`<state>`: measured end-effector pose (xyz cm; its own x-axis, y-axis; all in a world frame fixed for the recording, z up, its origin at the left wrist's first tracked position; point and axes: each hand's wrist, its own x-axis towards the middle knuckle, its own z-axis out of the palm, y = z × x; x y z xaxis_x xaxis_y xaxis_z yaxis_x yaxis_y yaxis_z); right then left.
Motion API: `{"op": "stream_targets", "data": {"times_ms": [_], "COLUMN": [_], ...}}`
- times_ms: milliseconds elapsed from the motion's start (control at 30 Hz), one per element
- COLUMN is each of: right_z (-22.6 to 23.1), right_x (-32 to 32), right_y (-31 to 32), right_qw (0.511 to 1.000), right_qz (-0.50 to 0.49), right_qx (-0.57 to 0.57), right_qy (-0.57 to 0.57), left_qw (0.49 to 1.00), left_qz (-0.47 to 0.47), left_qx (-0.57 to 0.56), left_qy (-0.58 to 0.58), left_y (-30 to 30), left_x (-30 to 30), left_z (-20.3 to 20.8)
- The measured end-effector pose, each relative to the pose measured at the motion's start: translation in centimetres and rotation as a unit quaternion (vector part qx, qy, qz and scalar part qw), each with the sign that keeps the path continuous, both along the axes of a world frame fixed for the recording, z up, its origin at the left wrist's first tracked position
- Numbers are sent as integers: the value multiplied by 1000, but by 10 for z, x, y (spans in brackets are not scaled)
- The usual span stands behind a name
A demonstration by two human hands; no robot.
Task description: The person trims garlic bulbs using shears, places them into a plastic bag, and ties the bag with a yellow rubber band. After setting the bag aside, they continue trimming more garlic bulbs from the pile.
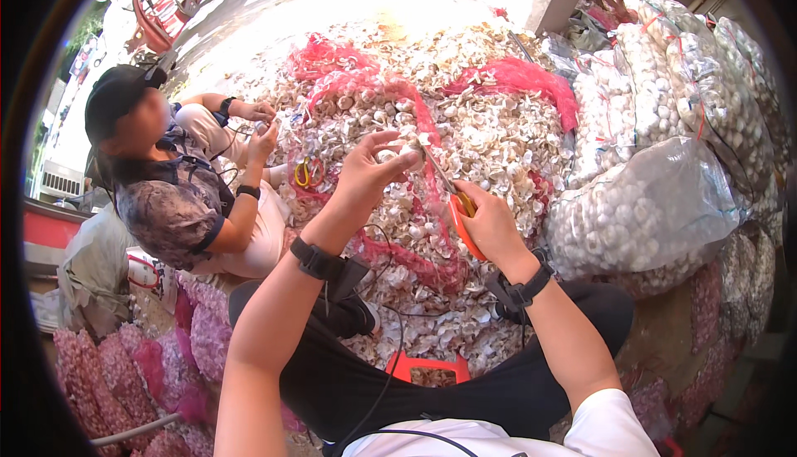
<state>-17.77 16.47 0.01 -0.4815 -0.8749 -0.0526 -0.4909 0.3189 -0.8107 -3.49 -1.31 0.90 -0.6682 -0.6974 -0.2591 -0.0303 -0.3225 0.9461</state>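
My left hand point(372, 165) pinches a whitish garlic bulb point(410, 146) above the heap. The thumb and fingertips cover part of it. In my right hand point(498, 229) is a pair of scissors with orange handles point(466, 229), gripped in a closed fist. Their metal blades point(437, 168) point up and left, with the tips against or very near the bulb; I cannot tell whether they touch it. Below both hands spreads a heap of garlic bulbs and papery scraps point(481, 146), with red mesh netting point(425, 117) across it.
A person point(178, 175) sits at my left, handling something small. Yellow-handled scissors point(309, 172) lie near their knees. Clear bags of garlic point(639, 220) are stacked at right. Pink mesh sacks point(116, 374) stand at lower left. A red stool point(427, 366) shows between my legs.
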Motion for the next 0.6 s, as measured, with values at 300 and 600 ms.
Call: {"op": "stream_targets", "data": {"times_ms": [300, 600], "right_z": [5, 0], "right_x": [0, -3], "right_y": [3, 3], "right_qw": [999, 999], "right_qz": [-31, -41], "right_qx": [-22, 0], "right_qy": [-13, 8], "left_qw": [998, 996], "left_qz": [7, -18], "left_qx": [11, -75], "left_qy": [64, 45], "left_y": [-1, 3], "left_x": [2, 0], "left_z": [0, -3]}}
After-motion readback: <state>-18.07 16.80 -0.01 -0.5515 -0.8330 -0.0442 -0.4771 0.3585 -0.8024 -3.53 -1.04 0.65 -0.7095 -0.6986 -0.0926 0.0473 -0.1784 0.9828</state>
